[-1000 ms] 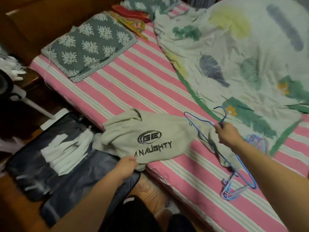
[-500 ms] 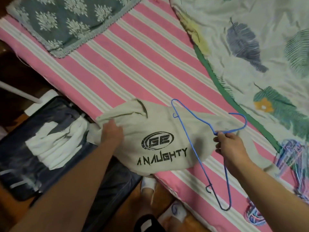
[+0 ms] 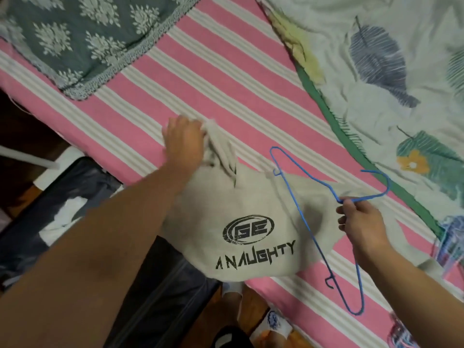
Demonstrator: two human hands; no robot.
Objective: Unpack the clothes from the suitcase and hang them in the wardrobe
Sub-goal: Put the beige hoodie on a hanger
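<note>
Left hand (image 3: 184, 141) moved up — shirt (image 3: 241, 222) between hands.

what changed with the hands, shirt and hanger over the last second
The left hand left the grey shirt's near hem, moved up along its left side and now grips a bunched edge, pulling it up the bed. The right hand carried the blue hanger from beside the shirt to over it. That hand holds the hanger near its hook as before, and the shirt lies print-up on the bed.
</note>
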